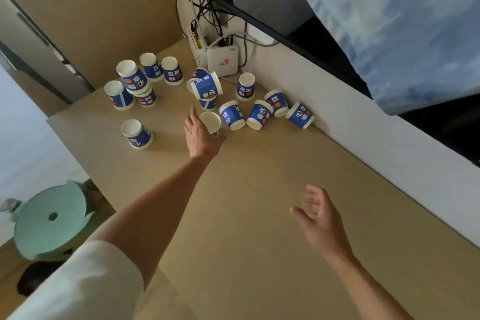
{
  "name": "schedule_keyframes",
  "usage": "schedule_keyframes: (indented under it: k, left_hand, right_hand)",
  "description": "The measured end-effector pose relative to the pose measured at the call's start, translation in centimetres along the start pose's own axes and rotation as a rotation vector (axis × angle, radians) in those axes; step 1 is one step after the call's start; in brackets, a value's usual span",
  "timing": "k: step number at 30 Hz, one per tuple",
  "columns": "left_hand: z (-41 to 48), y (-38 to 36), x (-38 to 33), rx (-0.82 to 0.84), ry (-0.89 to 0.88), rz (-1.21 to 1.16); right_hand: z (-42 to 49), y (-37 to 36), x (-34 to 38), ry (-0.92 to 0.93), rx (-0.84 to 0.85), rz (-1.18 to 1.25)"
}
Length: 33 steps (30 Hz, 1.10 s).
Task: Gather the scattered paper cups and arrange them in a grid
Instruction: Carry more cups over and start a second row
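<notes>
The left hand (201, 138) is stretched far forward and laid against one paper cup (211, 122), which is tilted with its white end turned to the camera. One finger is seen straight beside the cup, but the thumb is hidden, so it cannot be told whether the cup is already grasped or only touched. This cup is probably chosen because it is the nearest of the group. The right hand (320, 218) is held low over the table (259, 179), close to the body, released and with nothing in it. It is judged to be kept ready there, where bare space for the grid is offered.

The other cups (232, 115) are found at the far end of the table. Several are lying tumbled on their sides near the white wall (363, 125), some are stood mouth down, a few are stacked (133, 79), and one lone cup (137, 134) is set apart at the left. No grid is formed yet.

The table is beige and smooth. In its far corner a white box (222, 62) with cables (200, 5) is placed. Beside the table, lower left, a green stool (52, 215) is seen.
</notes>
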State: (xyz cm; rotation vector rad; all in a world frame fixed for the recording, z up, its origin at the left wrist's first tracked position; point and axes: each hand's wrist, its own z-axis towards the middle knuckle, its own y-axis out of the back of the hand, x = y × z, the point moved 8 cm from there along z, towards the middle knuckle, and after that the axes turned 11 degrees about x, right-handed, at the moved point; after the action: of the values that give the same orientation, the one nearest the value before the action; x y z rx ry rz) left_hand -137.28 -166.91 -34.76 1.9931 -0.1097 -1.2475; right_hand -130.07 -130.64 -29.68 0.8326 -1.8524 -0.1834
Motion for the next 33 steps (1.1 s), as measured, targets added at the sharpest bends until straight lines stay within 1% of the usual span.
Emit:
schedule_keyframes:
  k: [6, 9, 13, 16, 19, 23, 26, 28, 31, 33]
  left_hand:
    - [2.2, -2.0, 3.1, -0.066, -0.055, -0.186]
    - [2.9, -1.5, 4.1, -0.113, -0.060, -0.299]
    - [2.0, 0.4, 4.4, -0.195, -0.103, -0.368]
    - [0.3, 1.3, 4.8, -0.212, -0.133, -0.421]
    - [-1.3, 2.0, 5.4, -0.203, -0.142, -0.431]
    - [-2.7, 2.7, 6.8, -0.217, -0.130, -0.439]
    - [-3.4, 3.1, 7.5, -0.220, -0.130, -0.452]
    - [-4.0, 3.4, 7.4, -0.218, -0.144, -0.451]
    - [-5.4, 3.9, 6.3, -0.206, -0.141, -0.455]
    - [-6.3, 3.7, 4.8, -0.170, -0.137, -0.467]
  right_hand:
    - [9.8, -2.9, 8.0, 0.079, 0.029, -0.261]
    - [15.4, -4.5, 12.7, 0.117, 0.029, -0.400]
    - [21.9, -7.4, 17.6, 0.167, 0.036, -0.555]
    - [25.6, -10.3, 18.7, 0.137, 0.038, -0.634]
    - [28.1, -12.8, 17.9, 0.069, 0.055, -0.710]
    - [29.8, -14.9, 16.7, 0.039, 0.009, -0.812]
    - [29.9, -15.2, 16.3, 0.077, -0.064, -0.791]
    - [28.9, -15.0, 16.0, 0.095, -0.076, -0.704]
    - [25.4, -12.8, 14.8, 0.107, -0.059, -0.463]
    - [22.1, -10.5, 13.0, 0.109, -0.056, -0.252]
